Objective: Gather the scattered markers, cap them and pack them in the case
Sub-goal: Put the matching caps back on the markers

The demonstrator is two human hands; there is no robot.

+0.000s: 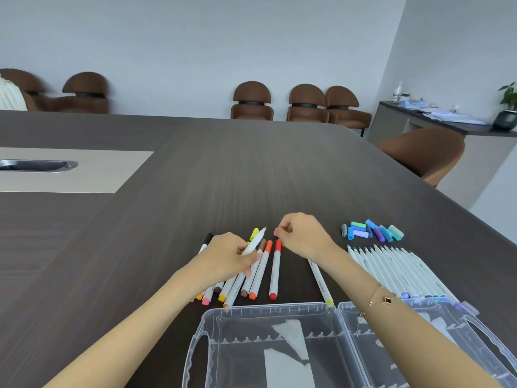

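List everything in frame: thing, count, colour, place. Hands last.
capped markers: several, white barrels with black, yellow, brown, orange, red caps, centre of table
uncapped marker: one, white, held in left hand
uncapped markers: a row, white, right of table
loose caps: about ten, grey, blue, green, purple, beyond that row
case: one, clear plastic, open, near edge
table: one, dark wood
chairs: several, brown, along wall
plant: one, green, dark pot, right counter
left hand: grips the uncapped marker
right hand: pinches something small and pinkish, too small to identify
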